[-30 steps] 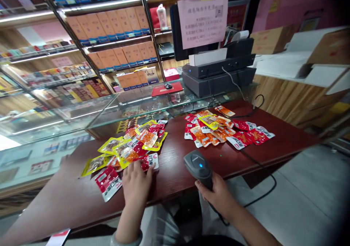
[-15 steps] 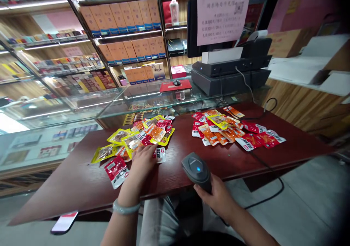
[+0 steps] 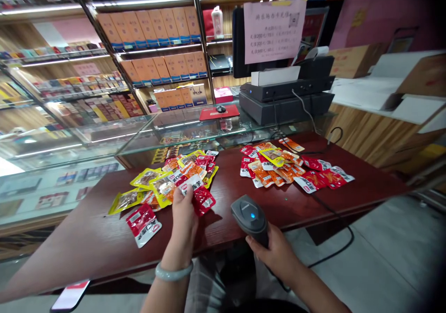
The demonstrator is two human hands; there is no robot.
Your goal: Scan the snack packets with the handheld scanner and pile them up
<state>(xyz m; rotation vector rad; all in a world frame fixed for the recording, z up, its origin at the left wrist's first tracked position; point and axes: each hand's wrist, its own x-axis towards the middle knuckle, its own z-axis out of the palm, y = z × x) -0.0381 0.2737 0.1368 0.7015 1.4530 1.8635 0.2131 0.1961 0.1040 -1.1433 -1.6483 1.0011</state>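
My left hand, with a pale bangle at the wrist, pinches a red and white snack packet just above the dark wooden table. Behind it spreads a pile of yellow, orange and red packets. One red and white packet lies by itself to the left of this hand. My right hand grips a dark grey barcode scanner by its handle, and a blue light glows on its top. A second pile of packets lies beyond the scanner, towards the right.
A glass display counter borders the table's far side. On it stand a cash drawer, a monitor with a pink notice and a mouse on a red pad. A black cable hangs over the front edge.
My left hand has closed on a red and white packet and lifted it off the table, turning it towards the scanner. My right hand holds the scanner almost as before. The view has shifted slightly.
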